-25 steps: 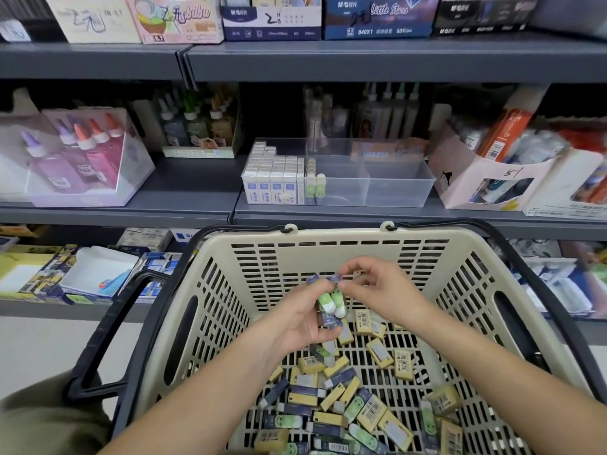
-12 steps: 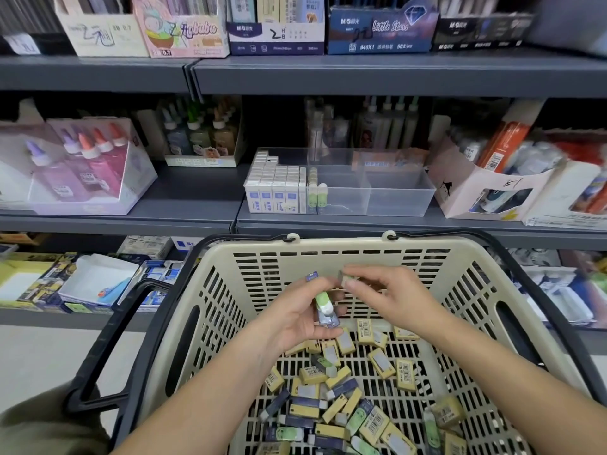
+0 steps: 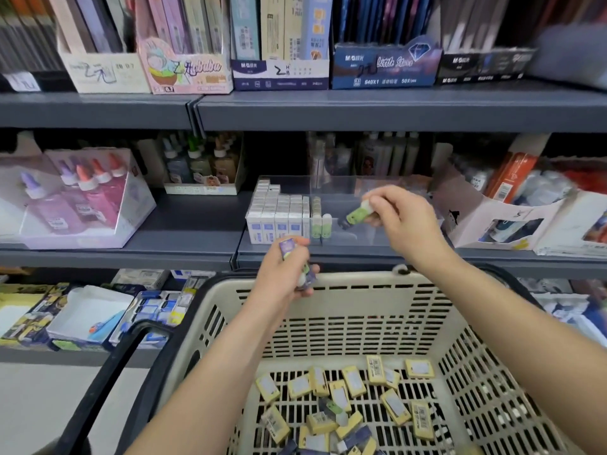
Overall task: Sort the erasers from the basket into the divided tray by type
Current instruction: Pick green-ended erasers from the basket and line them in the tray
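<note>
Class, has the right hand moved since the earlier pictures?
Yes. It was inside the basket; now the right hand is beyond its far rim, at the tray, pinching a green eraser.

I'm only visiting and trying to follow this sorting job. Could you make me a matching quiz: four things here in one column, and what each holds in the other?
1. right hand
2. left hand
3. beige slotted plastic basket
4. clear divided plastic tray

A. rows of white boxed erasers
B. pinches one green-sleeved eraser
C. loose yellow-sleeved erasers
D. grips a purple-sleeved eraser

Pairs: 1-B, 2-D, 3-C, 4-A
</note>
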Demonstrator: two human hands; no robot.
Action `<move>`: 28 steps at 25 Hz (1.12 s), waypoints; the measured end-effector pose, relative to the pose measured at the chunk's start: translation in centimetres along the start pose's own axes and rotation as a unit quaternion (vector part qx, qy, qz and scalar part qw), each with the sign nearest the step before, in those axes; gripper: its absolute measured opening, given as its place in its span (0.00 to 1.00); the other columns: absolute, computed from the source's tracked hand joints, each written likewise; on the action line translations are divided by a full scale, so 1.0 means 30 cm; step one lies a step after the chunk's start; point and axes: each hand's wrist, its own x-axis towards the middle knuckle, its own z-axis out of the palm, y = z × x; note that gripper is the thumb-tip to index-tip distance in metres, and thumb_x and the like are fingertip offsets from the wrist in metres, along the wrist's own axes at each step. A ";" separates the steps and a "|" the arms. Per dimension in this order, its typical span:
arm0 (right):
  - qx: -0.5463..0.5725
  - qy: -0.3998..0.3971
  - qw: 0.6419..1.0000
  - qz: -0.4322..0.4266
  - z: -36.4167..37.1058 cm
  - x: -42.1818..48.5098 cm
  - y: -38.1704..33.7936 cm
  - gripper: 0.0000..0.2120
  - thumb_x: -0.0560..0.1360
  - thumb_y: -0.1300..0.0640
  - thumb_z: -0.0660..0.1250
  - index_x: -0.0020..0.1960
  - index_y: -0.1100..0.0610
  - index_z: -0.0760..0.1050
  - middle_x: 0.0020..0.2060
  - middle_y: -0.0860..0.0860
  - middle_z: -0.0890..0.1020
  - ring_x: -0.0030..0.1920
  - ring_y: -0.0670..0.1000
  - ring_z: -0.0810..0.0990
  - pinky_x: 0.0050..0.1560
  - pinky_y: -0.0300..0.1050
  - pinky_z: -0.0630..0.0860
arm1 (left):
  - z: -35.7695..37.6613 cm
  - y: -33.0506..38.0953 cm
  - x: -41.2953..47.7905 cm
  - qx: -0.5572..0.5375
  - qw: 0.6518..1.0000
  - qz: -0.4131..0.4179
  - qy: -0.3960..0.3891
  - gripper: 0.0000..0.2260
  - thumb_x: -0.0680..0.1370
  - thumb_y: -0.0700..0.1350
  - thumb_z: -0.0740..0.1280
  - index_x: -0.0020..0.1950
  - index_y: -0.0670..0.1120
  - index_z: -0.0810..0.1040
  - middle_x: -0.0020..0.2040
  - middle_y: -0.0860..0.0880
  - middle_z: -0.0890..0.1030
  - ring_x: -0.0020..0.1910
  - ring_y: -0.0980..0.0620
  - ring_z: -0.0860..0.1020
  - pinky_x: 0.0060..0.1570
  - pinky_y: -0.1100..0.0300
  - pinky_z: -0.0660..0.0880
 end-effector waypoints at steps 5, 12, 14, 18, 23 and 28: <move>-0.157 -0.046 0.987 0.000 0.092 0.216 0.031 0.11 0.79 0.58 0.58 0.53 0.58 0.78 0.49 0.55 0.82 0.50 0.55 0.79 0.49 0.43 0.72 | -0.035 0.000 0.081 0.015 0.997 0.072 0.008 0.09 0.76 0.38 0.62 0.55 0.46 0.74 0.38 0.49 0.82 0.36 0.55 0.81 0.24 0.64 0.71; -0.128 -0.204 0.963 0.117 0.197 0.249 0.097 0.08 0.78 0.57 0.61 0.53 0.57 0.78 0.50 0.55 0.82 0.48 0.53 0.78 0.45 0.41 0.71 | -0.030 0.009 0.158 0.085 0.990 0.110 0.029 0.06 0.78 0.41 0.63 0.52 0.50 0.74 0.34 0.53 0.81 0.27 0.60 0.76 0.38 0.53 0.78; -0.155 -0.229 0.953 0.128 0.203 0.258 0.100 0.09 0.78 0.55 0.61 0.53 0.56 0.77 0.51 0.54 0.81 0.48 0.53 0.77 0.45 0.42 0.71 | -0.015 0.003 0.176 0.104 0.989 0.108 0.010 0.06 0.77 0.43 0.65 0.50 0.54 0.75 0.37 0.52 0.80 0.26 0.60 0.76 0.42 0.52 0.79; -0.220 -0.251 0.938 0.093 0.192 0.250 0.080 0.12 0.80 0.54 0.57 0.58 0.55 0.76 0.56 0.53 0.79 0.52 0.53 0.76 0.50 0.41 0.69 | -0.020 -0.010 0.202 0.083 0.993 0.089 0.010 0.06 0.76 0.42 0.68 0.49 0.53 0.77 0.39 0.50 0.79 0.27 0.61 0.76 0.44 0.52 0.79; -0.052 -0.159 0.985 0.044 0.163 0.149 -0.019 0.09 0.74 0.47 0.65 0.39 0.49 0.79 0.34 0.45 0.82 0.36 0.42 0.80 0.39 0.36 0.74 | -0.038 -0.014 0.205 0.075 0.993 0.094 0.003 0.06 0.75 0.40 0.69 0.48 0.50 0.77 0.40 0.48 0.79 0.28 0.60 0.77 0.37 0.61 0.80; 0.030 -0.159 0.984 0.076 0.129 0.163 -0.020 0.07 0.74 0.59 0.66 0.40 0.48 0.76 0.36 0.50 0.84 0.36 0.46 0.83 0.42 0.43 0.79 | -0.042 -0.016 0.206 0.057 0.990 0.125 -0.021 0.12 0.77 0.41 0.66 0.52 0.58 0.78 0.48 0.49 0.81 0.40 0.57 0.81 0.39 0.63 0.78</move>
